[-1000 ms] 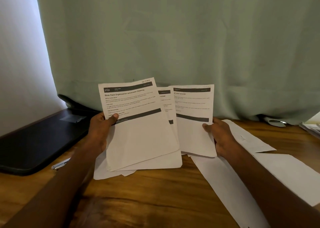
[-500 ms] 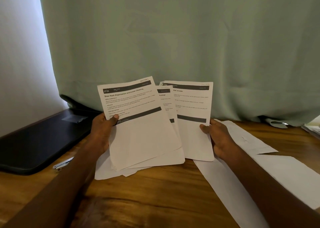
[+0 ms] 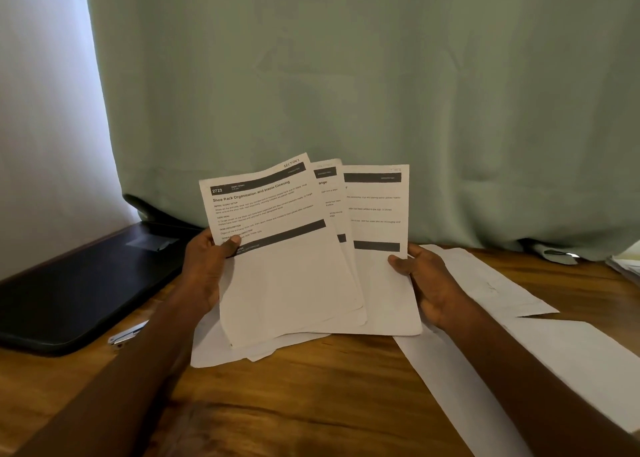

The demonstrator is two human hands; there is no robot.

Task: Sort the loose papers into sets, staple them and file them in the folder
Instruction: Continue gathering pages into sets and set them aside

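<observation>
Above the wooden table [image 3: 311, 404], centre of view, two hands hold up a fan of printed sheets.

Left hand [image 3: 204, 273]: thumb [image 3: 231, 242] pressed on the face of the front sheet [image 3: 277, 248], remaining fingers curled behind the paper and hidden. It grips the left bundle. Front sheet tilted, headed "Shoe Rack Organization and Insole Cleaning", number 2723.

Right hand [image 3: 429, 283]: thumb lying on the face of the rightmost sheet [image 3: 381, 214] near its right edge, fingers behind and out of sight. It pinches that sheet, which overlaps the left bundle.

Count in the fan: three printed faces visible; the middle sheet [image 3: 329, 186] shows only a narrow strip. Further blank edges stick out below the left bundle; number cannot be told.

Lying flat on the table, right side: loose blank sheets [image 3: 571, 363], at least two, partly covered by the right forearm and cut off at the frame edge.

Left: black folder [image 3: 86, 283], closed and flat, its far end under the green curtain [image 3: 346, 75]. Near its front edge, a small metal object [image 3: 126, 333], possibly a stapler, half hidden by the left forearm. Far right edge: a paper stack [image 3: 625, 266], barely in frame.
</observation>
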